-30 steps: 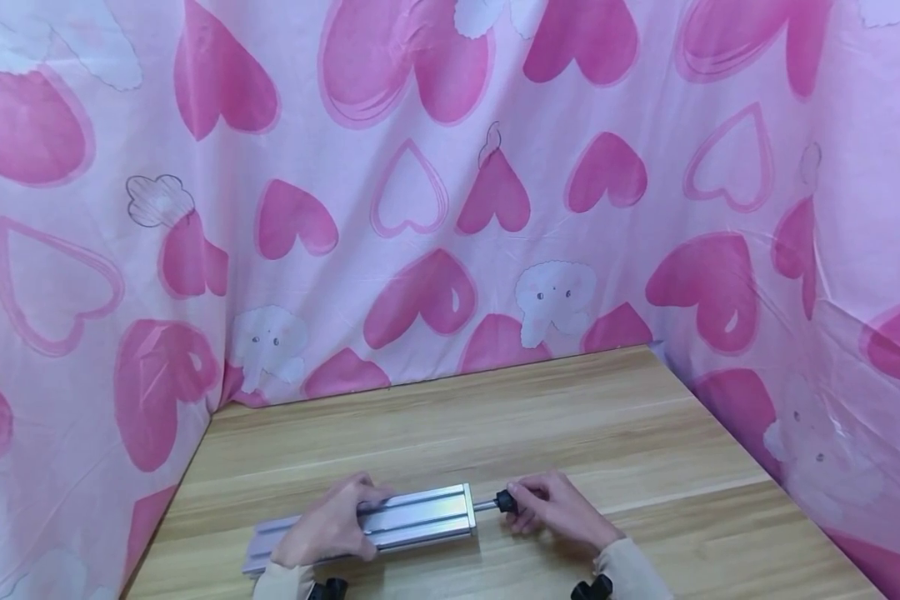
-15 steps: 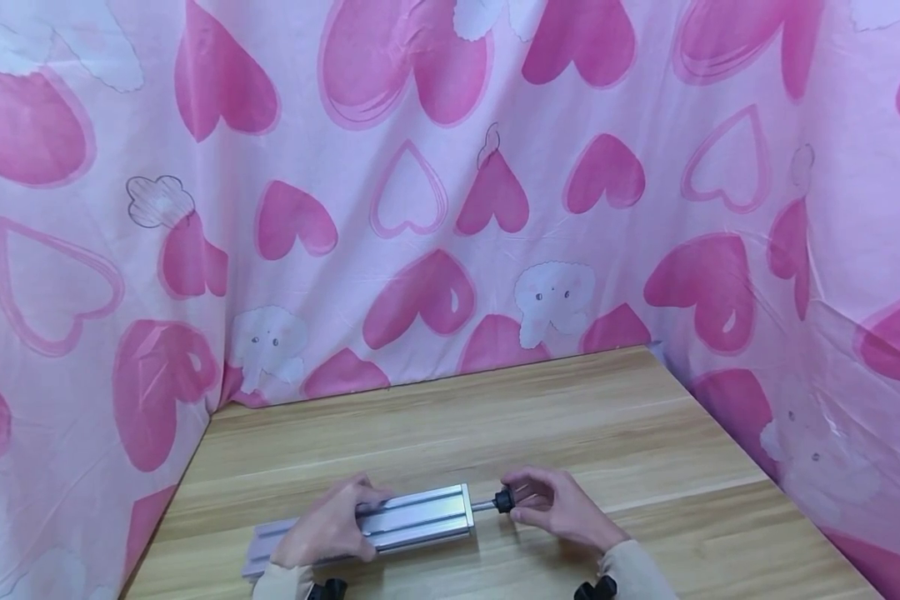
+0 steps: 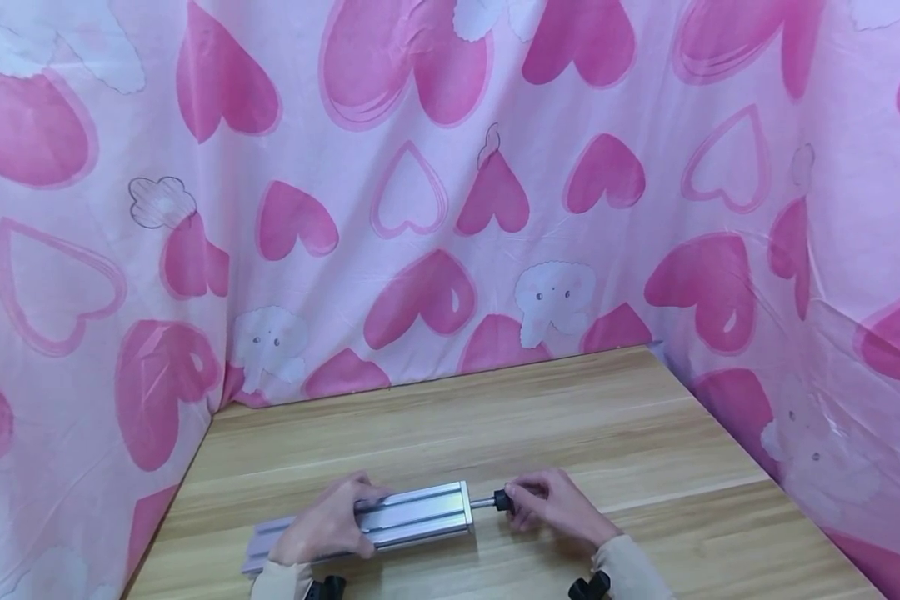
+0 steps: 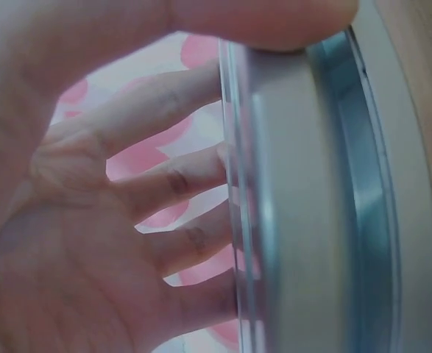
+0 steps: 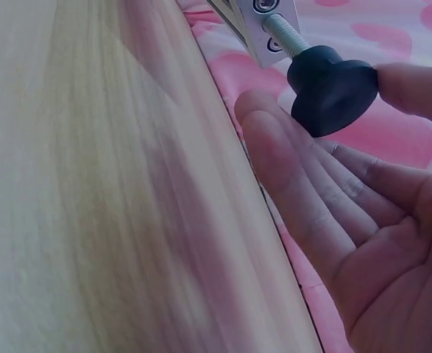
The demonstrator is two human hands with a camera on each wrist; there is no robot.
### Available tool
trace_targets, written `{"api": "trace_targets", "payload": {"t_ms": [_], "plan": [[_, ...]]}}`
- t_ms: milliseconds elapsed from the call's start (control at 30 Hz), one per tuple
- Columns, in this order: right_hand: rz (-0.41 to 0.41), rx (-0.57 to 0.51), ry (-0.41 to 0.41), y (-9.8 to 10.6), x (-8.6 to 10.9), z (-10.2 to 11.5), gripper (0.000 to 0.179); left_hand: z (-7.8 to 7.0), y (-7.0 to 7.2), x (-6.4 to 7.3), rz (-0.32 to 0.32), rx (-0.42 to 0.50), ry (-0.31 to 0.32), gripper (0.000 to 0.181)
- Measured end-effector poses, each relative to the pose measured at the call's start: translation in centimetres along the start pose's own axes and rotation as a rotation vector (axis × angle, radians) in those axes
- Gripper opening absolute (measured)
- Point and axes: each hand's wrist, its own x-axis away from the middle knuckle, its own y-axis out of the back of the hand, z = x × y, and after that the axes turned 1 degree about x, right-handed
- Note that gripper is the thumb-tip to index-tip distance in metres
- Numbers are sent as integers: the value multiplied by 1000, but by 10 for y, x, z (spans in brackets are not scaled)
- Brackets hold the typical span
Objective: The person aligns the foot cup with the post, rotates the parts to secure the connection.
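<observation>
A silver aluminium profile (image 3: 420,510) with grooved faces lies on the wooden table. My left hand (image 3: 326,523) grips it near its middle, thumb on the near side and fingers over the far side, as the left wrist view of the profile (image 4: 296,206) also shows. From its right end plate sticks out a threaded rod (image 3: 483,502), tipped with a black levelling foot (image 5: 333,92). My right hand (image 3: 558,507) pinches the black foot at its rim. In the right wrist view the rod enters a hole in the end plate (image 5: 263,33).
The wooden table (image 3: 420,433) reaches back to a pink heart-patterned curtain (image 3: 420,208), which encloses it at the back and both sides. Black camera mounts (image 3: 589,586) sit at the wrists.
Half a second ago the right fingers were spread more loosely around the foot; now they have closed in on it again. The left hand and profile have stayed nearly still.
</observation>
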Motion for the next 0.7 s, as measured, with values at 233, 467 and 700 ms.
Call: {"api": "trace_targets", "payload": {"t_ms": [233, 467, 700], "plan": [[27, -28, -21, -3, -3, -4, 40, 2, -3, 0, 3, -19, 4, 74], [7, 37, -11, 0, 1, -4, 42, 0, -3, 0, 16, -19, 17, 74], [16, -18, 110, 3, 8, -3, 52, -1, -3, -1, 15, -26, 24, 74]]}}
